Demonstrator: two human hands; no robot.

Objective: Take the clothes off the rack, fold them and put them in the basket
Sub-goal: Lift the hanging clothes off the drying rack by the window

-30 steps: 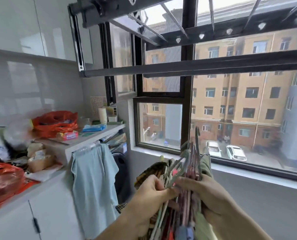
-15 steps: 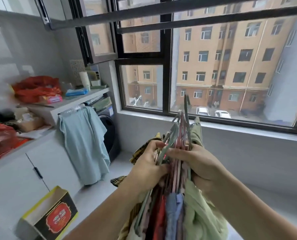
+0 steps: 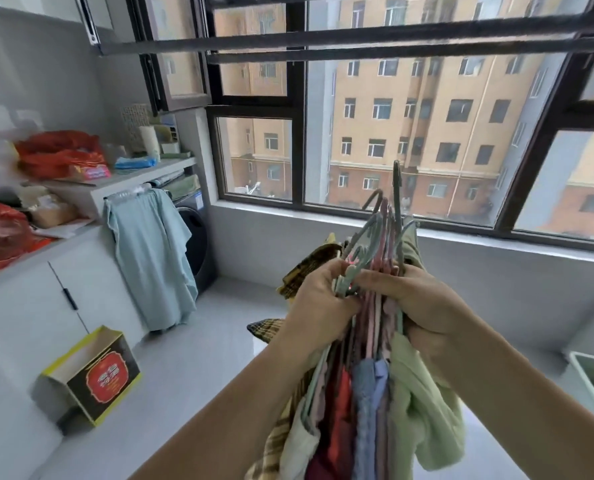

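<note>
- Far left, red plastic bags [image 3: 59, 157] sit on the white bench [image 3: 63, 242], which runs along the wall.
- A pale blue garment [image 3: 150, 258] hangs from the bench's upper shelf, in front of a dark washing machine [image 3: 198, 244].
- On the floor below stands an open cardboard box [image 3: 92, 375] with a red label.
- Overhead, the dark bars of the drying rack [image 3: 357, 41] cross in front of the window [image 3: 375, 133].
- The left hand [image 3: 318, 306] has its fingers curled round a bunch of hangers [image 3: 375, 244] at their necks.
- The clothes [image 3: 364, 407] hang from those hangers in a thick bundle between both forearms: plaid, red, blue and light green pieces pressed together.
- The right hand [image 3: 423, 306] grips the same bunch from the other side, fingers wrapped tight.
- At the far right edge, the corner of a pale basket [image 3: 586, 379] rests on the floor.
</note>
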